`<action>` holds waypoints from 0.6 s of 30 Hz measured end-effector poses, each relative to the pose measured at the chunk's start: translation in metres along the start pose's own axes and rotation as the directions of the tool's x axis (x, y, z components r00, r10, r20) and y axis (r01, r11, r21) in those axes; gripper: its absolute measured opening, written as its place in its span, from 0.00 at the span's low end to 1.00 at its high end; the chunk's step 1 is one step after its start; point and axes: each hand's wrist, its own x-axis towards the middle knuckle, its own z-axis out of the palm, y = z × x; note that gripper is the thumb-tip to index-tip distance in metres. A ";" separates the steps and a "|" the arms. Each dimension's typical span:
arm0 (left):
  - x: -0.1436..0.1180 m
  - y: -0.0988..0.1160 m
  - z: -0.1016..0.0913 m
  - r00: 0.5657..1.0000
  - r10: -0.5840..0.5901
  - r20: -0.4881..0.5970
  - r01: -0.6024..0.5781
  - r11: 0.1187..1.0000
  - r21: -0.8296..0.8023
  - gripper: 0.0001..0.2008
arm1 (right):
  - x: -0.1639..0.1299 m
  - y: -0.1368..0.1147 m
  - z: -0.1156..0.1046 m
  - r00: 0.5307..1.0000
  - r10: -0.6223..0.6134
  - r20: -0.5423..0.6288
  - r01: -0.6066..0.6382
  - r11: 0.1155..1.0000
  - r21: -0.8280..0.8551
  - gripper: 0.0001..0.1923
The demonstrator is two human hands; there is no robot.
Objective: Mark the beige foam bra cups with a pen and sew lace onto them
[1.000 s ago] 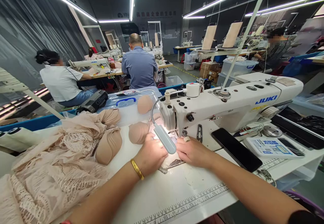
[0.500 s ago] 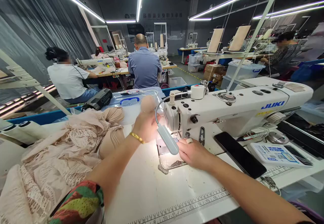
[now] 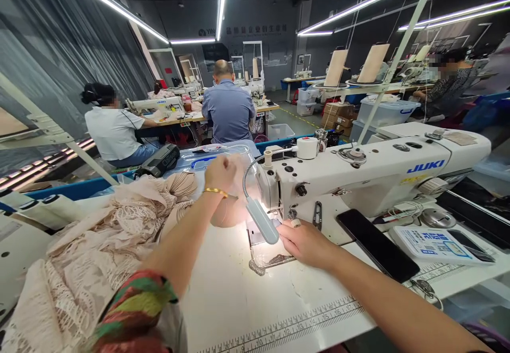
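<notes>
My left hand (image 3: pixel 220 175), with a gold bangle at the wrist, is raised left of the sewing machine head, its fingers curled closed on a thin beige fabric piece (image 3: pixel 226 216). The fabric is blurred and hangs below and behind the hand. By the needle area of the white sewing machine (image 3: pixel 370 167), my right hand (image 3: pixel 305 242) rests low with its fingers pressed together. A grey gooseneck lamp (image 3: pixel 263 221) covers those fingertips, so what they hold is hidden. Light falls on the metal needle plate (image 3: pixel 261 254).
Beige lace fabric (image 3: pixel 91 246) is heaped at left, beside stacked beige pieces (image 3: pixel 183 185). A clear plastic box (image 3: pixel 191 153) stands behind. A black phone (image 3: pixel 376 244) and a white box (image 3: pixel 438 244) lie at right. A printed ruler (image 3: pixel 295 329) runs along the front edge. Several people sit at other machines.
My left hand has moved up and slightly left, away from the machine head, and the beige fabric now hangs below it. My right hand has stayed by the needle area.
</notes>
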 end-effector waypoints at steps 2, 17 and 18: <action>-0.006 -0.007 -0.035 0.992 -0.112 -0.057 0.112 0.994 -0.005 0.04 | 0.000 0.001 0.002 1.000 -0.011 -0.014 0.011 1.000 -0.012 0.11; -0.174 0.018 -0.018 0.721 0.500 0.480 -0.523 0.847 -0.098 0.04 | 0.002 -0.002 -0.002 0.999 0.046 0.023 -0.046 0.999 -0.022 0.09; -0.169 0.021 -0.014 0.742 0.479 0.468 -0.517 0.854 -0.054 0.05 | 0.002 -0.002 -0.002 0.999 0.043 0.022 -0.043 0.999 -0.025 0.08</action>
